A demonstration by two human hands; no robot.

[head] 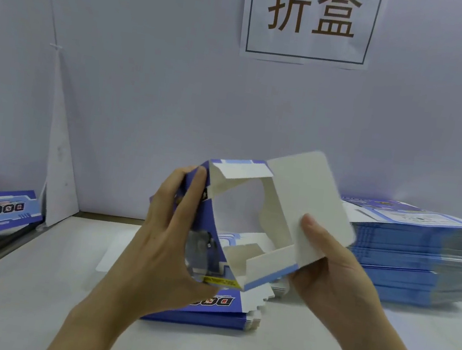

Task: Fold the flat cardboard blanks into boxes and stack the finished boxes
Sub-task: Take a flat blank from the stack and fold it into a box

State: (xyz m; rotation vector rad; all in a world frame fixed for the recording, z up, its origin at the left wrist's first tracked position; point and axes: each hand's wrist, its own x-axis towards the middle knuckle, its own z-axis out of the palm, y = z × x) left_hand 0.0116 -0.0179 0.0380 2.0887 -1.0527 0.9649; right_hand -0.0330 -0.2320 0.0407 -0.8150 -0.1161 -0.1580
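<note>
We grip a half-opened box (306, 196) with left hand (168, 237) and right hand (326, 263), its ends not yet closed; one finished box (6, 211) sits left, stacks of blanks (419, 252) wait.

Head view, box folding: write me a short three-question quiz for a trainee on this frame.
1. True or false: the box that the left hand and the right hand hold is already closed at both ends.
2. The taller stack of flat blanks lies: A) at the person's right, B) at the person's left, C) under the hands.
3. Fill in: the thumb of the ___ hand rests on the box's large white flap.
Key: 1 false, its end flaps stand open; 2 A; 3 right.
</note>
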